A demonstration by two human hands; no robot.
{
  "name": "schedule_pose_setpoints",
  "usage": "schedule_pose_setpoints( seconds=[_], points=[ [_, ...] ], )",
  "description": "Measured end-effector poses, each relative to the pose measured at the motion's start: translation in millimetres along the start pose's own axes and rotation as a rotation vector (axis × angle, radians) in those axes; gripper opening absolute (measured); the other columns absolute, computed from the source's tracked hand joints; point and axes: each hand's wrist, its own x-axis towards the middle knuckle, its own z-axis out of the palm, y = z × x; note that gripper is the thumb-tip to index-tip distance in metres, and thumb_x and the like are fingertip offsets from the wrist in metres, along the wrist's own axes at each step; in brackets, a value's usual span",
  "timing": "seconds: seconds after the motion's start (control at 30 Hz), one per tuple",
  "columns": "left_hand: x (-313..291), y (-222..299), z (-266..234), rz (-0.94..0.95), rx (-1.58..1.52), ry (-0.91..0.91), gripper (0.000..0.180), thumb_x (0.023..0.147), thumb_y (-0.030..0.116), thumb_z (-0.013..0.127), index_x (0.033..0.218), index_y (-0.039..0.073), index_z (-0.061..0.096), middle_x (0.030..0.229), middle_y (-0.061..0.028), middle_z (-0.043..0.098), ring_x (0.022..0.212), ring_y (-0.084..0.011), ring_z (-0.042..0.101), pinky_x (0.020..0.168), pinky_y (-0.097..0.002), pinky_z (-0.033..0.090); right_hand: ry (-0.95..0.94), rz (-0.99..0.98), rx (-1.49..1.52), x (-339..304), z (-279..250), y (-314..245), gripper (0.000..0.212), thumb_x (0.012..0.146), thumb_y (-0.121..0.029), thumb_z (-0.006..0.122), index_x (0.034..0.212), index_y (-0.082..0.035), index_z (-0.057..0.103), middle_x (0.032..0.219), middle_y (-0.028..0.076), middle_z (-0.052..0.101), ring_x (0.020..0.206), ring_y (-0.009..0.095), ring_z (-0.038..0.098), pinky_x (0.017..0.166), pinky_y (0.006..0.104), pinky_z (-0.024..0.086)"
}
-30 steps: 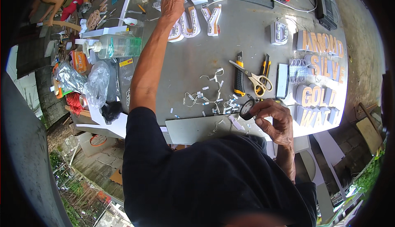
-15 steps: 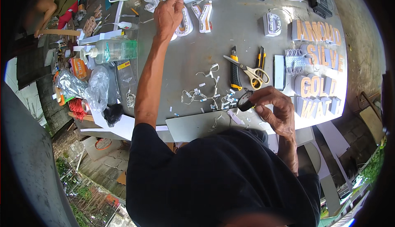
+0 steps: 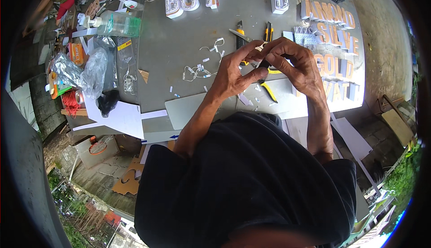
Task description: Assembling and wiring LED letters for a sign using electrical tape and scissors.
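1. The right hand [image 3: 296,64] is raised over the near edge of the table [image 3: 166,50], right of its middle, with bent fingers and thumb closed on a black tape roll [image 3: 265,63].
2. The tape roll sits between the two hands above that near edge, mostly hidden by the fingers.
3. The left hand [image 3: 235,73] comes in from the other side, thumb and forefinger curled toward the right fingertips; whether it grasps the roll or anything else, I cannot tell.
4. Partly covered by the hands are scissors [image 3: 239,35], one blade showing beside the left knuckles, and a yellow-and-black cutter [image 3: 240,25]; a second cutter [image 3: 269,30] lies just beyond the fingers.
5. A curved yellow handle [image 3: 269,91] lies below the hands, close to the table's near edge.
6. Left of the left hand, small white light modules on thin wire [image 3: 196,73] are scattered on the table.
7. A pale grey panel [image 3: 179,113] lies along the near edge, under the left forearm.
8. Toward the far edge stand white letter shapes [image 3: 182,2], with a single white letter [image 3: 280,3] apart, to their right.
9. Rows of tan-faced letters [image 3: 334,46] fill the right edge, a wire bundle [image 3: 305,37] next to them.
10. By the left edge are a clear bottle [image 3: 119,24] and a crumpled plastic bag [image 3: 94,73].
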Motion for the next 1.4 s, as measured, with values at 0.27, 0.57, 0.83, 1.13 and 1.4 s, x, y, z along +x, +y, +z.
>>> schedule_pose_setpoints(
  seconds=[0.27,0.57,0.83,1.13,1.4],
  points=[
    [-35.3,5.5,12.6,-0.143,-0.309,0.008,0.064,0.088,0.019,0.080,0.144,0.006,0.051,0.098,-0.0150,0.076,0.091,-0.0199,0.074,0.085,-0.0336,0.056,0.009,-0.030,0.076,-28.4,12.7,-2.0,0.017,0.096,-0.016,0.071,0.094,0.000,0.069,0.103,0.008,0.071,0.095,0.018,0.068,0.088,0.0353,0.054],
    [-90.0,42.1,-4.6,-0.397,-0.040,-0.142,0.062,0.085,0.011,0.079,0.141,-0.001,0.055,0.083,-0.0095,0.075,0.081,-0.0115,0.071,0.082,-0.0276,0.054,-0.019,-0.098,-0.183,-51.7,21.7,8.1,0.019,0.089,-0.018,0.077,0.088,0.000,0.073,0.112,0.007,0.068,0.082,0.015,0.063,0.078,0.0335,0.052],
    [-139.2,45.9,-1.3,-0.570,-0.114,-0.119,0.057,0.085,0.011,0.078,0.137,-0.004,0.059,0.077,-0.0083,0.073,0.073,-0.0100,0.068,0.074,-0.0237,0.051,-0.172,-0.057,-0.176,-77.5,51.3,21.0,0.015,0.088,-0.014,0.074,0.087,0.001,0.074,0.116,0.007,0.066,0.097,0.021,0.062,0.084,0.0363,0.049],
    [-161.4,24.9,6.2,-0.426,0.094,-0.002,0.036,0.079,0.022,0.084,0.104,-0.002,0.072,0.103,-0.0097,0.072,0.090,-0.0138,0.066,0.075,-0.0271,0.050,-0.143,0.108,-0.135,-86.7,64.4,46.8,0.025,0.096,-0.022,0.069,0.095,0.002,0.074,0.107,0.006,0.066,0.080,0.016,0.060,0.072,0.0324,0.048],
    [-141.3,6.9,1.4,-0.463,-0.158,-0.226,0.061,0.076,0.024,0.088,0.126,0.001,0.063,0.134,-0.0106,0.058,0.092,-0.0157,0.064,0.064,-0.0242,0.049,-0.134,0.163,-0.115,-80.3,53.7,69.3,0.058,0.099,-0.053,0.059,0.099,0.003,0.072,0.096,0.010,0.068,0.089,0.021,0.065,0.080,0.0362,0.049]
  ],
)
